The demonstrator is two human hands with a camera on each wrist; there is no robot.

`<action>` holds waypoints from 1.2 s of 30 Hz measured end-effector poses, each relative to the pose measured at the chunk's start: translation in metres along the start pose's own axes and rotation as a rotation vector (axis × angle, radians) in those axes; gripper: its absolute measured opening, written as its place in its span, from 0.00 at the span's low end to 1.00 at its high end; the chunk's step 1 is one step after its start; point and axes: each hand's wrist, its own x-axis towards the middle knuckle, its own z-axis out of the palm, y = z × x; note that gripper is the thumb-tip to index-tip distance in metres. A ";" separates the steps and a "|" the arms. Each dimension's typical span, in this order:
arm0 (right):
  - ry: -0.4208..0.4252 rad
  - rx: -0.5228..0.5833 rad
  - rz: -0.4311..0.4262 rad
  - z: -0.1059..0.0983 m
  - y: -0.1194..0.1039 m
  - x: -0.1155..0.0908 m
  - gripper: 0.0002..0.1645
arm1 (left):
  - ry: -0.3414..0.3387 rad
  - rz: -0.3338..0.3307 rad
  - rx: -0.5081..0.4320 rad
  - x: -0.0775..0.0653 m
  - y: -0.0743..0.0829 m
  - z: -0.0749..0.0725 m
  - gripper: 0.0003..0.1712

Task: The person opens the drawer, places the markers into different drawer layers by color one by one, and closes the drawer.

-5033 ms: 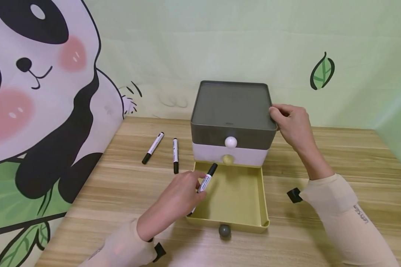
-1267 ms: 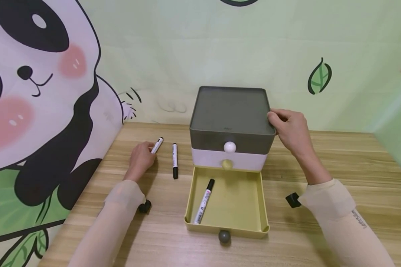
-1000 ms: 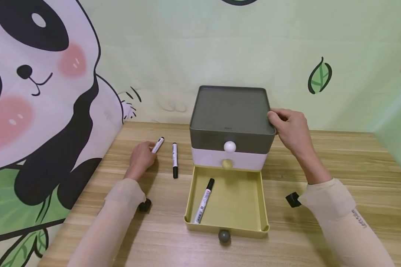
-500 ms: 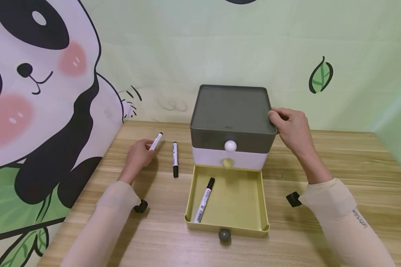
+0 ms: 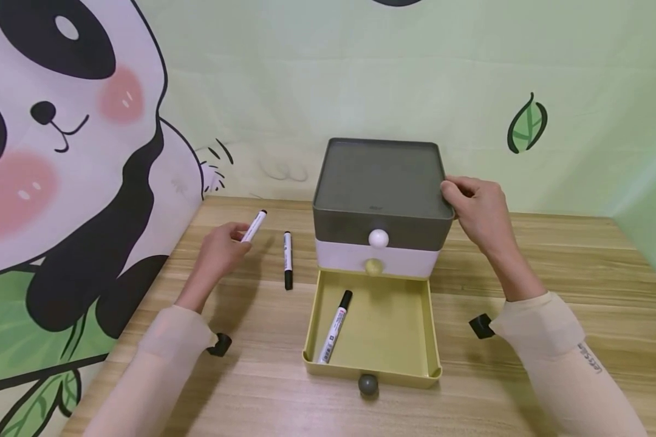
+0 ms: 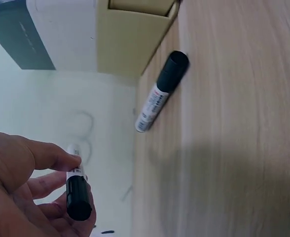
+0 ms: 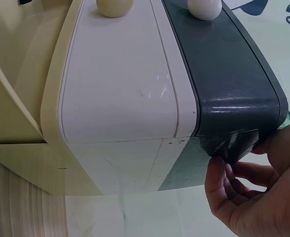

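My left hand (image 5: 218,252) pinches a white marker (image 5: 255,226) between thumb and fingers, raised above the table. Its black cap (image 6: 79,200) points toward the camera in the left wrist view. A second marker (image 5: 288,258) lies on the table just right of that hand. Another black-capped marker (image 5: 336,328) leans slantwise along the left side of the pulled-out yellow drawer (image 5: 385,328). The drawer belongs to a stacked desktop drawer box (image 5: 382,179) with grey, white and yellow tiers. My right hand (image 5: 481,212) grips the grey top tier at its right edge, thumb on the rim.
Round knobs sit on the drawer fronts: a white knob (image 5: 379,238), a yellow knob (image 5: 373,267) and a dark grey knob (image 5: 368,385). The wooden table (image 5: 552,261) ends at a green backdrop (image 5: 251,91) with a panda print on the left.
The left hand has let go of one marker inside the yellow drawer, moved left and lifted another marker off the table. The right hand stays at the box.
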 end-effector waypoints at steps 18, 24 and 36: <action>0.000 0.000 0.012 -0.001 0.000 -0.001 0.25 | -0.034 0.105 0.020 -0.048 0.032 -0.006 0.24; -0.003 -0.004 0.010 -0.001 -0.001 -0.002 0.25 | -0.029 0.153 0.028 -0.062 0.039 -0.006 0.22; 0.005 -0.008 -0.001 -0.001 0.000 -0.002 0.24 | -0.027 0.218 0.017 -0.088 0.054 -0.005 0.21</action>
